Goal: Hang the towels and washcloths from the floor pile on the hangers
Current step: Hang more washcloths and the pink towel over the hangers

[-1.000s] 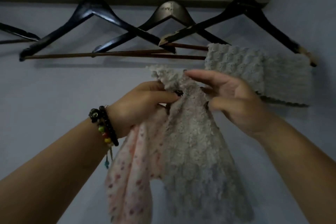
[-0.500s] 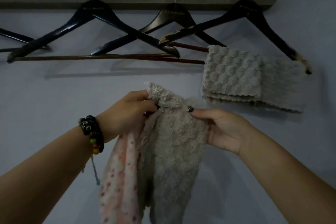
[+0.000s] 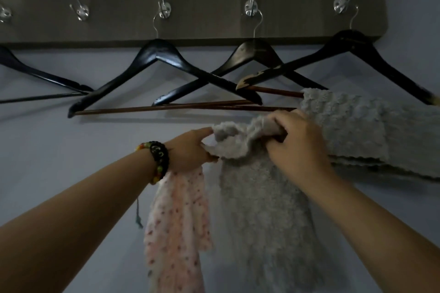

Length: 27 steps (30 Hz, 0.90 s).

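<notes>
Gripping the grey washcloth (image 3: 259, 200) with both hands, left hand (image 3: 190, 150) also clutching the pink towel (image 3: 176, 228), we curl our fingers (image 3: 281, 123) just below the hanger bar (image 3: 181, 107).

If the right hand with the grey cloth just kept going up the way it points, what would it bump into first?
Probably the wooden crossbars just above the right hand, beside the hung grey towel. Depth is unclear, so the grey washcloth it grips might touch first.

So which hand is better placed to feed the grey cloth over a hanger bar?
Probably the right hand: it grips the grey cloth just under the bar; the left hand also holds the pink cloth.
</notes>
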### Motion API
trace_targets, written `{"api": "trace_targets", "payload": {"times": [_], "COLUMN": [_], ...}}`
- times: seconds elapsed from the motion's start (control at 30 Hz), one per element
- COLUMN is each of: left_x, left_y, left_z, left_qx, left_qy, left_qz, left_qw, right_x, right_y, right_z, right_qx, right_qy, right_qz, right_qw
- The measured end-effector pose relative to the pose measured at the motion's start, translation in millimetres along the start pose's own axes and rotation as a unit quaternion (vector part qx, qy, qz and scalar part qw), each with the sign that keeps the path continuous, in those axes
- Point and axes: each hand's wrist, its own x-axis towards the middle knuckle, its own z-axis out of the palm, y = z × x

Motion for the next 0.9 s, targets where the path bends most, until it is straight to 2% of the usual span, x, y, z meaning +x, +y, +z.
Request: {"api": "trace_targets", "payload": {"times": [0.07, 0.17, 0.3, 0.4, 0.53, 0.63, 0.73, 0.8, 0.9], "left_x": [7.8, 16.1, 12.3, 5.2, -2.3, -13.0, -23.0, -26.8, -29.1], "left_y": [2.3, 3.2, -8.3, -10.7, -6.9, 0.7, 4.8, 5.6, 3.3], "left_z": [-5.1, -8.7, -2.9, -9.5, -21.8, -28.9, -35.3, -39.6, -51.0], "left_qx": [0.074, 0.089, 0.055, -0.043, -0.232, -0.390, -0.509, -0.543, -0.571], "left_qy": [0.013, 0.105, 0.235, 0.306, 0.299, 0.233, 0.176, 0.196, 0.281], "left_qz": [-0.004, -0.002, 0.001, 0.005, -0.006, 0.002, 0.012, 0.031, 0.072], "left_qw": [0.997, 0.990, 0.970, 0.951, 0.925, 0.891, 0.842, 0.816, 0.768], "right_x": [0.7, 0.7, -3.6, -1.9, 7.9, 15.3, 27.1, 38.0, 54.4], "right_y": [11.1, 20.1, 23.2, 20.4, 15.5, 15.8, 17.9, 15.5, 10.0], "right_z": [-0.5, -8.1, -14.6, -13.3, 4.0, 26.0, 48.2, 57.2, 63.3], "right_qx": [-0.063, -0.089, -0.079, -0.072, -0.051, -0.052, -0.078, -0.108, -0.145], "right_qy": [0.000, -0.020, -0.069, -0.078, -0.094, -0.132, -0.114, -0.099, -0.118], "right_qz": [-0.031, -0.014, 0.008, 0.000, -0.023, -0.037, -0.043, -0.036, -0.016], "right_qw": [0.998, 0.996, 0.994, 0.994, 0.994, 0.989, 0.989, 0.989, 0.982]}}
